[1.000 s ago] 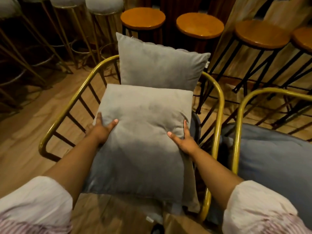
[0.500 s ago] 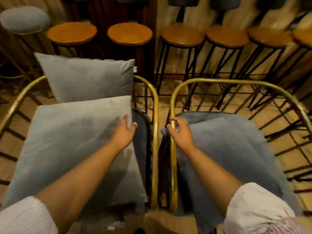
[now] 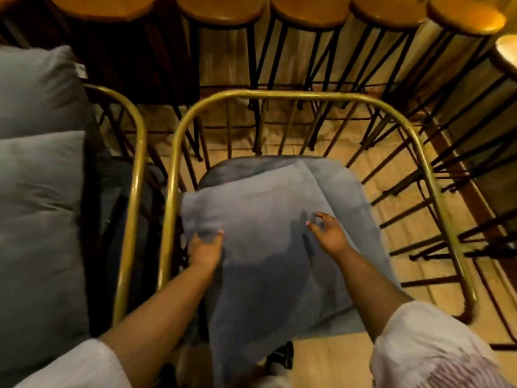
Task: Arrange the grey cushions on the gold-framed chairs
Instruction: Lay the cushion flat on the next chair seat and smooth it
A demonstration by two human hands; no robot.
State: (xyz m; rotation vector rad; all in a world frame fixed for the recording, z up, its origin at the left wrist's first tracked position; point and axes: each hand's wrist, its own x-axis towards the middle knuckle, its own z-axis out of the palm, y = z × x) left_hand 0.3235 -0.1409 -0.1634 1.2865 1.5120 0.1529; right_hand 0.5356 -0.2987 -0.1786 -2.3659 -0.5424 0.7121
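Wood floor (image 3: 349, 152) under everything, warm dim light, and I'm looking down into the right chair (image 3: 279, 94) with its gold rail. On its seat sits the cushion (image 3: 265, 219), tilted, near edge sliding off the front toward me and cut off at the bottom of my view. A second grey layer pokes out to its right, and I honestly can't tell if that's another cushion or the seat pad.

Left hand (image 3: 205, 249) is clamped on the cushion's left edge, thumb on top, fingers tucked under the fabric where I can't see them. Right hand (image 3: 328, 233) lies on the top face, fingers loosely spread and slightly curled, touching but not gripping as far as I can make out.

Left chair (image 3: 137, 175) stands just beside, rails nearly touching, holding two cushions (image 3: 39, 197), both cropped by the frame edge. Stools (image 3: 291, 12) line the back, seats half out of shot.
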